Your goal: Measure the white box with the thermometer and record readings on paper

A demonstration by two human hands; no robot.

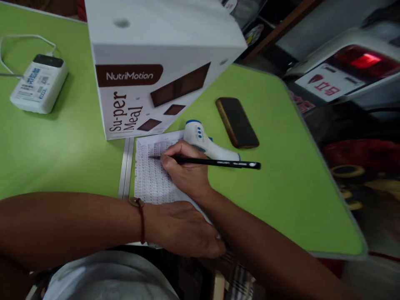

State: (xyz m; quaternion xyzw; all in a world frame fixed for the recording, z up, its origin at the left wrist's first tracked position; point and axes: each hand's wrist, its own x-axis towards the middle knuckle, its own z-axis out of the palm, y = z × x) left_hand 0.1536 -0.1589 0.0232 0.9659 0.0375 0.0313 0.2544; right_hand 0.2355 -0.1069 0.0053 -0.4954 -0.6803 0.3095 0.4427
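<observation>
My right hand is closed in a writing grip around a slim black pen with white lettering along its barrel. The pen's tip points left, over a white sheet of paper filled with rows of small handwritten characters. Across the sheet's lower part lies my left hand, back upward, with a dark red cord bracelet at the wrist. Its fingers bend down out of sight near the table's front edge, so their hold cannot be made out. Just beyond my right hand is a white and blue infrared thermometer.
A large white NutriMotion box stands behind the paper. The green table also carries a phone on the right and a white cabled device on the left. A vehicle with a lit red tail light stands past the table's right edge.
</observation>
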